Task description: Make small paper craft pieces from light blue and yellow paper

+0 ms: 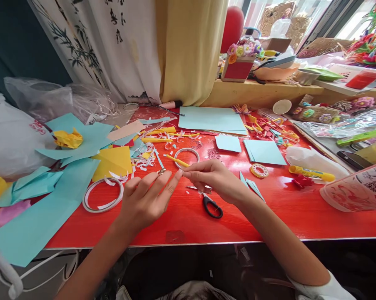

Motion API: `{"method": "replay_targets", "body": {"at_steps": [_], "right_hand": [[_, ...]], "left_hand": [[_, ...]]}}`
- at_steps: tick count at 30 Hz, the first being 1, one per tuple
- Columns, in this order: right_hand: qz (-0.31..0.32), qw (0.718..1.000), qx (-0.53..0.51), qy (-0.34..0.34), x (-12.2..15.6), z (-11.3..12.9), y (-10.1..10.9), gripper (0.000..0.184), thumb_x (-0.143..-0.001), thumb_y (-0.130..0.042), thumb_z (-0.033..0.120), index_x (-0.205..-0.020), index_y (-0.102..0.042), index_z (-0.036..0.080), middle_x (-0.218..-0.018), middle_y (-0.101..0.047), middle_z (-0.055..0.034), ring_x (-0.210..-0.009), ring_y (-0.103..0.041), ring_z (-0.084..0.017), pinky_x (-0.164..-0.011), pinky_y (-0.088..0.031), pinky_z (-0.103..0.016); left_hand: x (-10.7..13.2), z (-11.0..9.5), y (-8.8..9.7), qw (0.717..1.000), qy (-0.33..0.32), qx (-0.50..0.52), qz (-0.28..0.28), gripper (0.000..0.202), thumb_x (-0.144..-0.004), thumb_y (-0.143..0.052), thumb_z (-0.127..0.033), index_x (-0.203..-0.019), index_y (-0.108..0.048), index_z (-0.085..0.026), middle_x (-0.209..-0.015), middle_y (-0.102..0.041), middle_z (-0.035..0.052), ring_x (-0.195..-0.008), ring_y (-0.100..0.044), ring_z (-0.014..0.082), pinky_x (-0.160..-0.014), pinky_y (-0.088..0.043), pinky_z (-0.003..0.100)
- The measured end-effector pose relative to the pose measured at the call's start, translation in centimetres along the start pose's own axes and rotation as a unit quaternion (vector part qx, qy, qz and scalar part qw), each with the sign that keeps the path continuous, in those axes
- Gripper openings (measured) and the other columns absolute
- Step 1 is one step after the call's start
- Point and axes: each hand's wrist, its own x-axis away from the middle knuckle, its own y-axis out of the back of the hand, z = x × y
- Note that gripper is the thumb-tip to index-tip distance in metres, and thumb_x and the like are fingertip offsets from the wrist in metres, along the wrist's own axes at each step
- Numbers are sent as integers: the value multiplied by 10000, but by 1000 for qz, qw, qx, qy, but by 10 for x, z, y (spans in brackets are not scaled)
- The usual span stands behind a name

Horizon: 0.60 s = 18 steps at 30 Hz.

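Observation:
My right hand (211, 177) is closed in a pinch on a thin yellow paper strip (177, 161), which looks rolled or folded narrow and points up to the left. The fingertips of my left hand (145, 198) meet those of the right at the strip's lower end. Its fingers are pressed together, and whatever lies between them is too small to name. A ring shows on one finger. Just behind the hands lies a roll of white tape (197, 155). Black-handled scissors (212, 207) rest on the red table below the right hand, their blades partly hidden.
A larger tape roll (85, 200), yellow paper (113, 162) and light blue sheets (47, 216) lie left. Blue squares (264, 151), a small tape roll (259, 171), a yellow glue stick (312, 173) and a clear plastic tub (356, 189) are right. Paper scraps (144, 156) lie behind.

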Motion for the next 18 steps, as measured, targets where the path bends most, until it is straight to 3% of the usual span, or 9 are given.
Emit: {"method": "replay_targets", "body": {"at_steps": [12,18], "right_hand": [[-21,999,33,31,-1,-5,-2,215,-793,-536,302,-825,-646,120,-463,-425,53,-416,-356,-54,-401,-268,-202],[-42,997,48,40,-2,-5,-4,216,-792,-534,312,-825,-644,129,-447,-433,56,-393,-349,-53,-388,-271,-197]], "left_hand": [[4,-2,2,997,-56,-58,8,320,-748,-626,-200,-1068,-631,-197,-952,-658,0,-823,-499,154,-642,-256,306],[-1,-6,2,999,38,25,3,354,-738,-642,-177,-1089,-614,-209,-878,-686,-7,-791,-507,165,-678,-275,320]]}}
